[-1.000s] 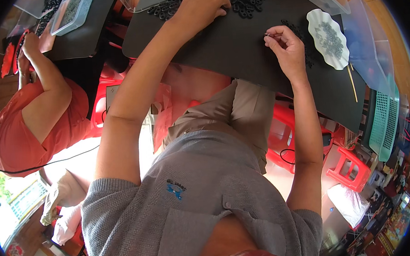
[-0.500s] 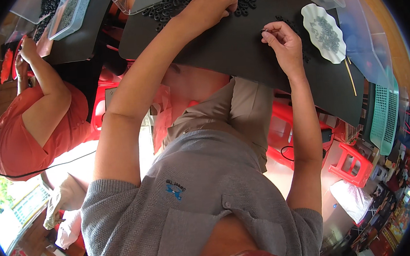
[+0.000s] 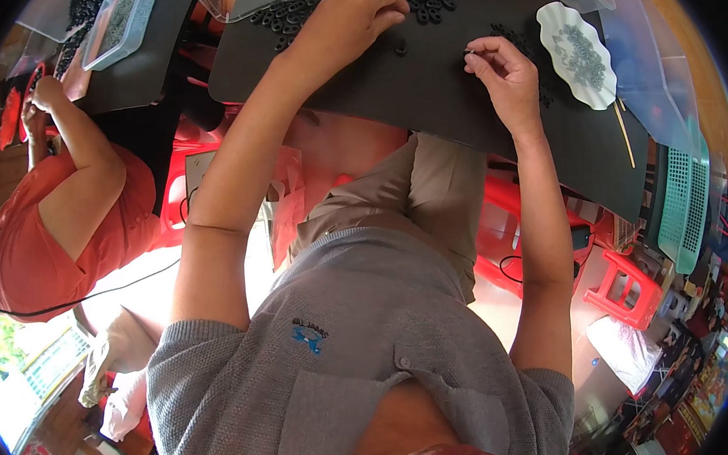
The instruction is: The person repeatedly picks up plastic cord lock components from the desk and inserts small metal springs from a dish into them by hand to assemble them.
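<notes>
Right hand [image 3: 508,81] pinching a dark piece [image 3: 468,52]
Cannot tell its long axis; left hand [image 3: 350,25] half-curled near black loops [image 3: 429,2], contents unclear.

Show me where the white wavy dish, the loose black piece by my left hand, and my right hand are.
White wavy dish [image 3: 551,18], head view: bare surface near its upper end.
Loose black piece [image 3: 400,48], head view: its middle.
Right hand [image 3: 513,79], head view: middle of the hand.
</notes>
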`<state>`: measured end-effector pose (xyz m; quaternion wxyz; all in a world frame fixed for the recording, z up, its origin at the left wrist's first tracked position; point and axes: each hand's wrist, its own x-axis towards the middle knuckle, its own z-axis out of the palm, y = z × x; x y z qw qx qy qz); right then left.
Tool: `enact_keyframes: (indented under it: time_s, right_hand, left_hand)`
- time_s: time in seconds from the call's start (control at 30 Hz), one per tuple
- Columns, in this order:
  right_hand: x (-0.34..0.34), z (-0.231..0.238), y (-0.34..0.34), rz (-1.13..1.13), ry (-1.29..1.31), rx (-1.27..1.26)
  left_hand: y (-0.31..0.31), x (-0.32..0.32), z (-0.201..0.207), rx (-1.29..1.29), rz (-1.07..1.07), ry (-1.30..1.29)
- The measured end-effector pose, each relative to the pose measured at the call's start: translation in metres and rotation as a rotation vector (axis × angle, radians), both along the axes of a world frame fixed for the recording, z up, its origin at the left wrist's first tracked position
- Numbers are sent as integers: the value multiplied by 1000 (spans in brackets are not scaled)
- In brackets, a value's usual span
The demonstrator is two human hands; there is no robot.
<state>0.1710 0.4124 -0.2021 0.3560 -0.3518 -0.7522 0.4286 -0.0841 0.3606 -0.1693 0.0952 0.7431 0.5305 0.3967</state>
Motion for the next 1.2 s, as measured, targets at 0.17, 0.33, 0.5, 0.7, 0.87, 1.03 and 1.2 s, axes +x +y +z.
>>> enact_keyframes:
  time_s: [0.17, 0.33, 0.5, 0.7, 0.87, 1.03, 1.2]
  right_hand:
    - [-2, -3, 0, -36, 66, 8]
    - [-4, -2, -2, -33, 65, 32]
    - [-1, -3, -1, -27, 80, 2]
    - [-6, 7, -3, 83, 219, -140]
    - [-13, 8, 3, 80, 232, -147]
    - [-14, 9, 3, 81, 225, -180]
    - [-15, 8, 1, 75, 219, -175]
  left_hand:
    - [-10, 6, -4, -203, -11, 221]
    - [-5, 9, -10, -187, -55, 203]
    - [2, 19, -8, -173, -101, 103]
    - [7, 32, -16, -299, -150, -311]
    - [11, 48, -21, -371, -192, -528]
    - [15, 51, -32, -382, -182, -787]
    - [14, 51, -27, -376, -174, -684]
